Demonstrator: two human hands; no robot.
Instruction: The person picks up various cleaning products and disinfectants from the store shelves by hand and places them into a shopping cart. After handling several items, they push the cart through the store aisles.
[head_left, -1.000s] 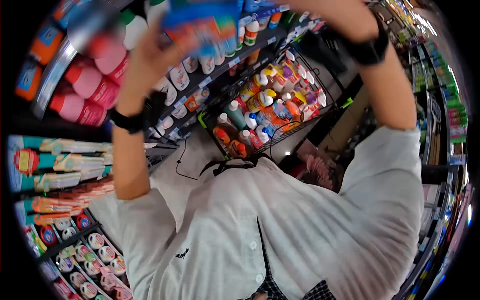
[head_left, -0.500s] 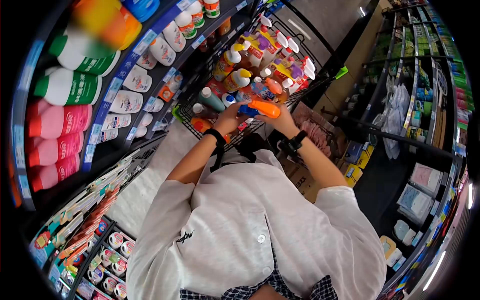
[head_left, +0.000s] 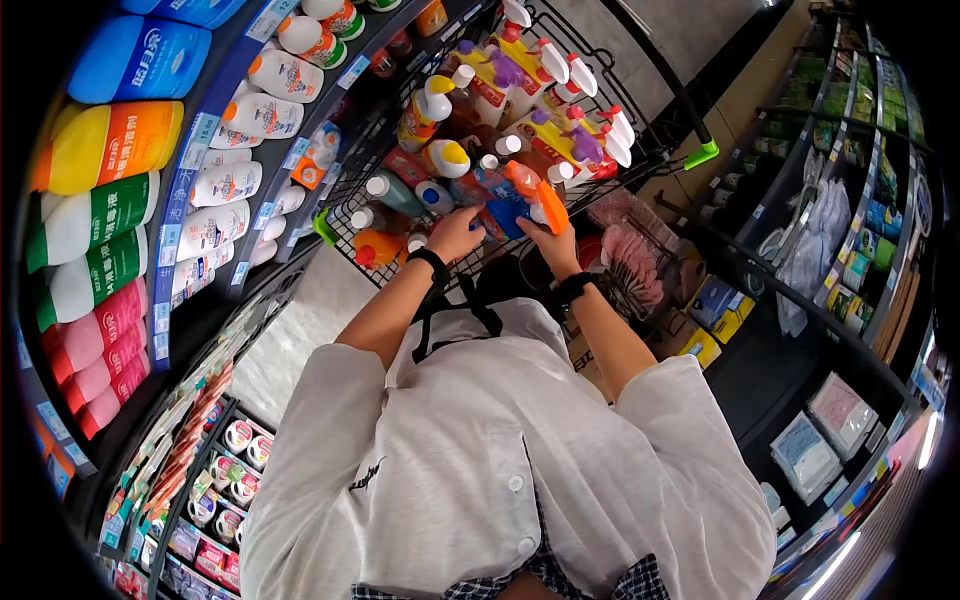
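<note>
My right hand [head_left: 553, 248] is closed on an orange bottle [head_left: 551, 208], which stands tilted over the near side of the shopping cart [head_left: 352, 250]. My left hand [head_left: 456, 236] is closed at the edge of a blue package [head_left: 507, 219] beside the orange bottle. The fingers partly hide both items. Just beyond my hands, the cart holds several bottles, among them a grey-green bottle [head_left: 398, 194], a yellow-capped bottle [head_left: 445, 158] and white-triggered spray bottles [head_left: 555, 65]. An orange jug [head_left: 378, 247] lies near my left wrist.
On the left, a shelf [head_left: 190, 175] carries rows of white, green, pink, yellow and blue bottles. Dark shelving [head_left: 770, 350] with packets runs along the right. Boxes [head_left: 715, 305] and a pink bristly item [head_left: 632, 262] sit low, right of the cart.
The orange bottle has turned more upright and shifted slightly right with my right hand. My left hand has stayed by the blue package. The view has shifted, bringing the left shelf lower.
</note>
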